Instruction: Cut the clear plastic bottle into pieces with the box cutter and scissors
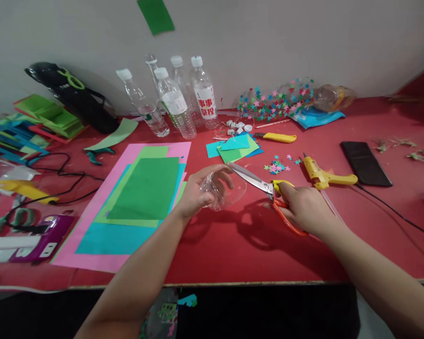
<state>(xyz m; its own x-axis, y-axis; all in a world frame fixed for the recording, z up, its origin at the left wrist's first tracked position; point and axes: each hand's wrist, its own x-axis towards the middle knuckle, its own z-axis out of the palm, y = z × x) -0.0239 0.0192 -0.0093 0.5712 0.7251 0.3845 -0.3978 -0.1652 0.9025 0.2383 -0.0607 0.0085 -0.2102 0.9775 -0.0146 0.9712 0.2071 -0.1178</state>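
Note:
Above the red table (pixel 212 254), my left hand (pixel 194 194) is closed around a cut piece of clear plastic bottle (pixel 217 194). A thin, curved clear strip shows at its right side. My right hand (pixel 307 207) grips scissors (pixel 251 178) with one yellow and one orange handle. Their silver blades point left, and the tips lie by my left fingertips at the top of the plastic piece. Whether the blades touch the plastic I cannot tell. Small paper stars (pixel 277 165) and a yellow glue gun (pixel 321 175) lie beyond my right hand.
Stacked coloured paper (pixel 143 188) lies left of my hands. Several clear bottles (pixel 176 103) stand along the wall. A yellow utility knife (pixel 277 137), a star-covered clear bottle (pixel 275 101) and a black phone (pixel 365 162) lie farther back. A purple power strip (pixel 51 238) sits at left.

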